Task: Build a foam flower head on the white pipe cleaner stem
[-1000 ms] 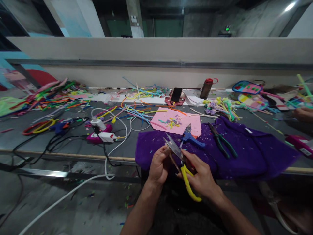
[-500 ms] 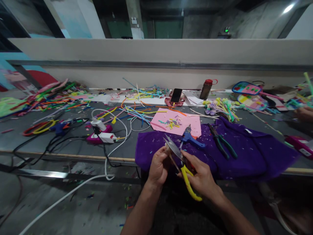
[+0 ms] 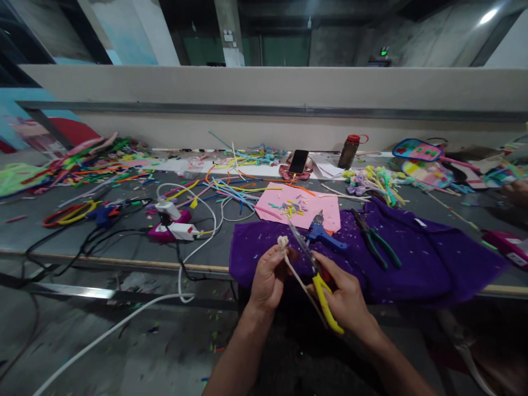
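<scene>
My left hand pinches a thin cream stem with a small curled tip, held up in front of the purple cloth. Beside it, my right hand grips yellow-handled scissors; their blades look closed and point up and left, close to the stem's top. Just beyond the blades a blue-handled tool lies on the cloth, with green-handled pliers to its right. A pink sheet with small coloured scraps lies behind them.
Coloured pipe cleaners lie strewn over the grey table. A power strip with cables sits at left. A phone and a bottle stand at the back. Another person's hand shows at far right.
The scissor blades, spread wide before, have come together. The stem's curled tip now shows clear above my left fingers. The view shifted slightly.
</scene>
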Demonstrator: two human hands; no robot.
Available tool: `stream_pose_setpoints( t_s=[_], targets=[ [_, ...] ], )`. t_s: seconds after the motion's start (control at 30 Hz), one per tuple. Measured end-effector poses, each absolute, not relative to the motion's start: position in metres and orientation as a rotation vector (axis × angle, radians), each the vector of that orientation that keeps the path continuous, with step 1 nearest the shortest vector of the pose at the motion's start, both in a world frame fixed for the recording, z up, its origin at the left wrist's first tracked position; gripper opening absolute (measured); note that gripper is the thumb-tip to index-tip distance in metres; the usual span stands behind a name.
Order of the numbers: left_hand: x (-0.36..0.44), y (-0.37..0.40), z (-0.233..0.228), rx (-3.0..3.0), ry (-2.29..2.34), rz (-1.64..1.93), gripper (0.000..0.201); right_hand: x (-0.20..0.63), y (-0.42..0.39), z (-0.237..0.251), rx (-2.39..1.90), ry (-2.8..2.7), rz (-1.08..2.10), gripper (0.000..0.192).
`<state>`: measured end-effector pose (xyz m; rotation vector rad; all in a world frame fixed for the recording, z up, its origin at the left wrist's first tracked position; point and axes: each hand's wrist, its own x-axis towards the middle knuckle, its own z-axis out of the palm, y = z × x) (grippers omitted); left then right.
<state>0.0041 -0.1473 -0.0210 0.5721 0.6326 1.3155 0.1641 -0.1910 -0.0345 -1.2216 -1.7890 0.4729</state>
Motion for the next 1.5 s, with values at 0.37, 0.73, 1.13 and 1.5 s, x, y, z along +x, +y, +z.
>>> stream_pose_setpoints(
  t_s=[0.37,0.73,1.13,1.5],
  targets=[
    [0.005,-0.147,-0.020,0.591,0.674,1.327,0.017,0.164,-0.205,-0.017,-1.402,-1.836,0.486,0.059],
    [0.005,-0.147,-0.020,0.598,0.674,1.310,0.018,0.164,-0.205,-0.020,-1.406,-1.815,0.504,0.057],
    [0.008,-0.153,-0.019,0.732,0.811,1.433,0.019,0.162,-0.207,-0.022,-1.388,-1.876,0.396,0.056],
    [0.009,-0.154,-0.022,0.883,0.933,1.531,0.015,0.163,-0.204,-0.029,-1.362,-1.883,0.320,0.057]
  ],
)
